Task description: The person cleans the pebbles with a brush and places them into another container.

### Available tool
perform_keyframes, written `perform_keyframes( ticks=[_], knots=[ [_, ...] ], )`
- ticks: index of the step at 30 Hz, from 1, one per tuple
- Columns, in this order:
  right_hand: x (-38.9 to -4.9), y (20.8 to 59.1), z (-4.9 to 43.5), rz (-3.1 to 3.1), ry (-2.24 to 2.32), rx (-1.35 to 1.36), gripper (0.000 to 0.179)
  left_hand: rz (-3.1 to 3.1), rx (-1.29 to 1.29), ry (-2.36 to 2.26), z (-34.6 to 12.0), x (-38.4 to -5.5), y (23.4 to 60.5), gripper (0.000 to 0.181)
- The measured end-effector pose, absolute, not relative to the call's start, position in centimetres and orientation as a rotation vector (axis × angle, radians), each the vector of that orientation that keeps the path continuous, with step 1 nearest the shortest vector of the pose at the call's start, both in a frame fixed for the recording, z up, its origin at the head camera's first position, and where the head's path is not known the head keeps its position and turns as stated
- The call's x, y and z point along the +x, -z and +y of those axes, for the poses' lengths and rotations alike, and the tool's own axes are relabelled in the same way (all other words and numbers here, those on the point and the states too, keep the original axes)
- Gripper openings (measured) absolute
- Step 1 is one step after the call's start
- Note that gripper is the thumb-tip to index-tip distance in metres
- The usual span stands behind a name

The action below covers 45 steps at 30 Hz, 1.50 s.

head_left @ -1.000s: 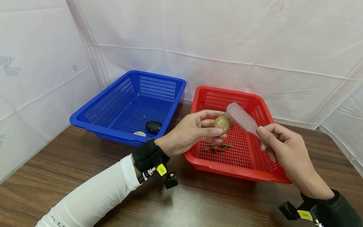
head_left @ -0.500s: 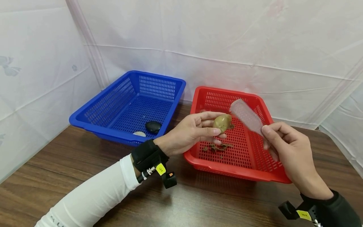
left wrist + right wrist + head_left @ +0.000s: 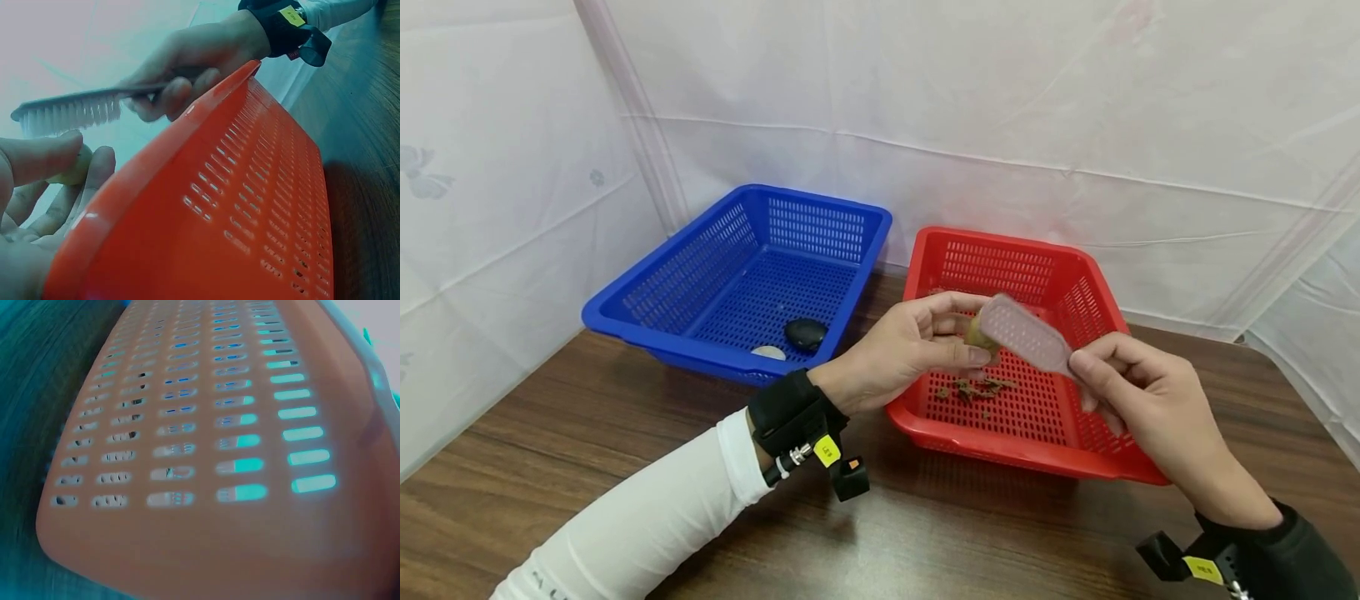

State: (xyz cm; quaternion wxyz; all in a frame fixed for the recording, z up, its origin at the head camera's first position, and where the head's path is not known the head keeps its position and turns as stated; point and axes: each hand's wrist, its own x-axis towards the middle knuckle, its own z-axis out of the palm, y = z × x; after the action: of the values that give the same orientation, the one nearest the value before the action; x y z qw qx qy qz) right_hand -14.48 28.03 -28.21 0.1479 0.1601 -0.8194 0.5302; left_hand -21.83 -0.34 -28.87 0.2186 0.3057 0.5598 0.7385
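My left hand (image 3: 917,337) pinches a smooth yellow-green stone (image 3: 979,335) between thumb and fingers above the left part of the red basket (image 3: 1030,454). In my right hand (image 3: 1150,392) is the handle of a brush with a translucent pinkish back (image 3: 1028,333). The brush head overlaps the stone's upper right side in the head view. In the left wrist view, the brush's pale bristles (image 3: 75,115) point down just over the stone (image 3: 75,167). The basket's wall (image 3: 187,544) fills most of the right wrist view, and neither hand shows there.
Brown-green scraps (image 3: 973,389) lie on the red basket's floor. A blue basket (image 3: 700,342) stands to the left, holding a black stone (image 3: 806,334) and a white, rounded thing (image 3: 769,353). Both baskets stand on a wooden table (image 3: 880,533) with pale curtains (image 3: 962,108) behind.
The brush lifted away from the stone half a second ago and is now back down and left over it. The stone turned slightly in the left hand, which stays in place.
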Motion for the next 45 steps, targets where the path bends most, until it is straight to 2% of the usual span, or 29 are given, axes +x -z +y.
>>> perform_keyframes(
  ticks=[3,6,9,11,15,19,25,29,34,40,45],
  knots=[
    [-14.63,28.15,27.91,-2.297,-1.617,0.370,0.015,1.564,0.841,-2.042,-0.32,-21.79,28.90,0.053],
    [-14.66,28.15,28.11,-2.219,-1.726,0.431,0.014,1.573,0.846,-2.034,-0.29,-21.76,28.91,0.052],
    [-14.51,28.21,28.20,-2.312,-1.587,0.538,0.010,1.544,0.856,-2.030,-0.29,-21.81,28.85,0.049],
    [-14.50,28.18,28.04,-2.350,-1.528,0.493,0.009,1.505,0.844,-2.038,-0.32,-21.91,28.84,0.047],
    [-14.69,28.20,27.96,-2.250,-1.654,0.395,0.014,1.377,0.802,-2.070,-0.49,-22.17,28.92,0.044],
    [-14.58,28.29,28.14,-2.318,-1.574,0.518,0.010,1.242,0.754,-2.113,-0.60,-22.35,28.90,0.043],
    [-14.78,28.18,28.04,-2.228,-1.704,0.393,0.014,1.195,0.692,-2.142,-0.55,-22.38,28.69,0.045],
    [-14.70,28.21,28.14,-2.295,-1.619,0.502,0.011,1.167,0.656,-2.159,-0.60,-22.32,28.59,0.045],
    [-14.73,28.18,27.97,-2.313,-1.599,0.373,0.014,1.140,0.661,-2.166,-0.69,-22.37,28.59,0.045],
    [-14.60,28.19,28.13,-2.342,-1.536,0.445,0.012,1.089,0.623,-2.199,-0.66,-22.47,28.64,0.045],
    [-14.81,28.12,27.97,-2.272,-1.652,0.289,0.017,1.059,0.634,-2.218,-0.60,-22.58,28.67,0.044]
  ],
)
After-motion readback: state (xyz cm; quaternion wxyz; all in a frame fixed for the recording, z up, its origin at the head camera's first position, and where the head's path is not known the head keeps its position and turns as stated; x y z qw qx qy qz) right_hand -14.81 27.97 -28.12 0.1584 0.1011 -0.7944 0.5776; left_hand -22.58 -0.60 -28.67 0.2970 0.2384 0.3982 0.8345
